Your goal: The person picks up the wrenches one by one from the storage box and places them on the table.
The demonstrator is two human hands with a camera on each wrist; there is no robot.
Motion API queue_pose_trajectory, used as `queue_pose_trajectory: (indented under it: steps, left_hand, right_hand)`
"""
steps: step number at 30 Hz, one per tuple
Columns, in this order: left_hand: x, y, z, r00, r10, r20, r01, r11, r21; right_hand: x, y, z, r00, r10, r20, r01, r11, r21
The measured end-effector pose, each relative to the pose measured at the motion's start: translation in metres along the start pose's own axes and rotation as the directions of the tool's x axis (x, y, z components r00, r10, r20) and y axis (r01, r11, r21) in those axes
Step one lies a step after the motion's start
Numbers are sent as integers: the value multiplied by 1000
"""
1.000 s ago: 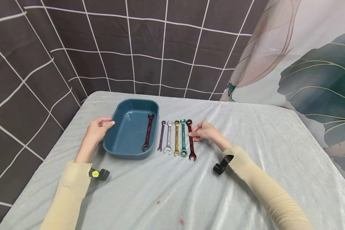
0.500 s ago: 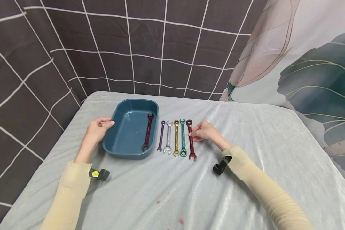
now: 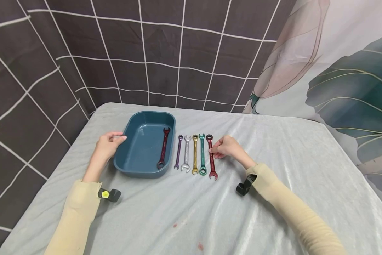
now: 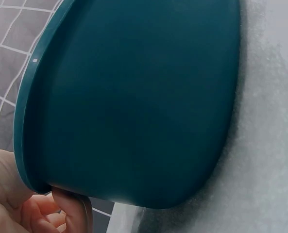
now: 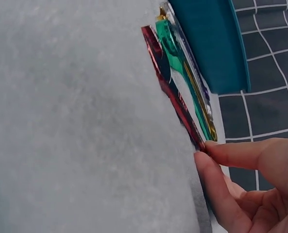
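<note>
My right hand (image 3: 229,146) pinches the red wrench (image 3: 212,163) at the right end of a row, thumb and finger on its shank. The right wrist view shows those fingertips (image 5: 212,149) meeting at the red wrench (image 5: 175,99). Left of it lie a green wrench (image 3: 202,154), a gold wrench (image 3: 195,156), a silver wrench (image 3: 186,152) and a small purple wrench (image 3: 178,152), roughly parallel. My left hand (image 3: 106,146) grips the left rim of a blue plastic basin (image 3: 136,148). One finger sits under the basin's lip (image 4: 21,141) in the left wrist view. Inside the basin lies a dark red wrench (image 3: 164,147).
A pale grey velvety cloth (image 3: 165,219) with a few reddish spots covers the table. Behind stands a dark curtain with a white grid (image 3: 159,53); a leaf-patterned curtain (image 3: 347,78) hangs at the right. Each wrist wears a small black camera.
The head view has shifted very slightly. Both hands, the basin and the wrenches otherwise stay where they were.
</note>
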State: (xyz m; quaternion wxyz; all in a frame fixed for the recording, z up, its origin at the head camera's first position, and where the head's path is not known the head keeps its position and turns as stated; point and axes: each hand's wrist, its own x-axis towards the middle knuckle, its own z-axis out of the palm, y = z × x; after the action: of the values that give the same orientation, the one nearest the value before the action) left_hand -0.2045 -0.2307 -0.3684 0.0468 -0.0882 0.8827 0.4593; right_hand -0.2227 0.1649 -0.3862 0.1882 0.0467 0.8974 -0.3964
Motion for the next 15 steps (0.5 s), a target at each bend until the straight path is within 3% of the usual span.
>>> queue_pose_trajectory:
  steps: [7, 15]
  left_hand:
    - [0, 1, 0, 1000, 0, -6, 0, 1000, 12]
    - [-1, 1, 1, 1000, -7, -7, 7, 1000, 22]
  right_hand:
    - [-3, -2, -2, 999, -51, 12, 52, 998, -37]
    - [-10, -6, -4, 991, -132, 9, 132, 978, -159]
